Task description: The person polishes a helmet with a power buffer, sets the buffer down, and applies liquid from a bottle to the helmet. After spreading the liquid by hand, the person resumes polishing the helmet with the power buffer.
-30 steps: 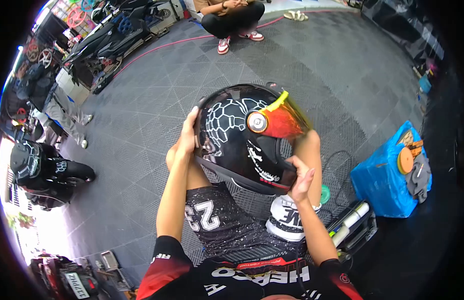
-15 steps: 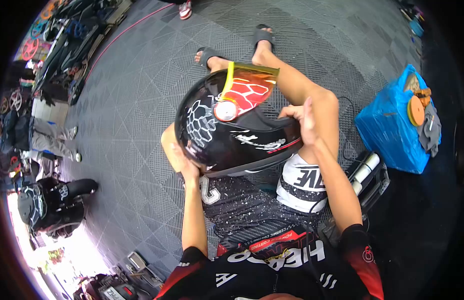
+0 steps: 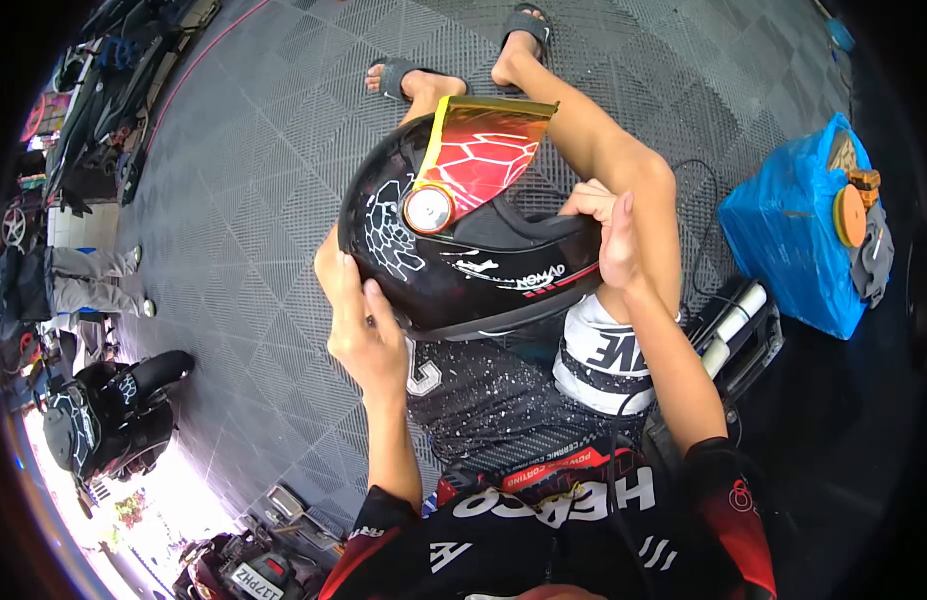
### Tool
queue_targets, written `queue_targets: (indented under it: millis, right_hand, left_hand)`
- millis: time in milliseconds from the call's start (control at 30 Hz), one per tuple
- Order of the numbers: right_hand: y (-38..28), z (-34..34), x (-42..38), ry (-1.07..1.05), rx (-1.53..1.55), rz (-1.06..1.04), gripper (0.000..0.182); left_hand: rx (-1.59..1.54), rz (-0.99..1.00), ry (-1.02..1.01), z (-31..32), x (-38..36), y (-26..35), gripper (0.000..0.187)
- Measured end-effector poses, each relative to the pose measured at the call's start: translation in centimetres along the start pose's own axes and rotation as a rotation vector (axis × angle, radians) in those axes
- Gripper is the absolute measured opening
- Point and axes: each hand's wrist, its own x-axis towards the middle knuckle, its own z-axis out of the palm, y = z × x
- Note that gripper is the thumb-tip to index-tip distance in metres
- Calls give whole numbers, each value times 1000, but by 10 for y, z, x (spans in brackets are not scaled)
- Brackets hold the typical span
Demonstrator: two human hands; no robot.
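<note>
A black full-face motorcycle helmet (image 3: 483,265) with a white honeycomb pattern rests on its side-facing base across my lap. Its red and yellow tinted visor (image 3: 488,150) is raised, and a round silver pivot cover (image 3: 428,209) shows at the side. My right hand (image 3: 611,235) grips the chin bar at the helmet's front, fingers curled over its edge. At the back of the shell is my left hand (image 3: 368,335), its fingers extended and apart; whether the fingertips press on the shell is hard to tell.
A blue bag (image 3: 783,235) with an orange round pad (image 3: 849,217) and a grey cloth (image 3: 871,265) stands at right. Near it lies a dark case (image 3: 738,340) with a cable. A motorcycle (image 3: 113,410) and another person's legs (image 3: 98,280) are at left.
My left hand has slid from cupping the helmet's lower rear to a looser pose with spread fingers. The helmet has tilted slightly. My right hand keeps its place on the chin bar.
</note>
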Motion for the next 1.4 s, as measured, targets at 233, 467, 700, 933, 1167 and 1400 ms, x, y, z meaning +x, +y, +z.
queue_targets:
  millis: [233,467,700,933,1167,1400]
  right_hand:
    - [-36,20,-20,138,258,-72,89]
    - [50,-108,-144,888,-38,235,44]
    - [255,-96,-298,406,-577,854,83]
    - [223,-124,-250,292,-421,971,55]
    - [19,-140,-192,453,-203,780,62]
    - [-81,-105,-180,332,-224,161,86]
  left_hand:
    - [-464,-243,198,6,15,-32,27]
    - [-399,-265,138,4,27,-40,24]
    - [-690,344,174,-12,-8,67,5]
    - [-1176,-25,-1156,78,-75,158,25]
    - [-1051,-22,-1162,111,-130,194,58]
    - [-1271,-375,-930,99,-65,239,86]
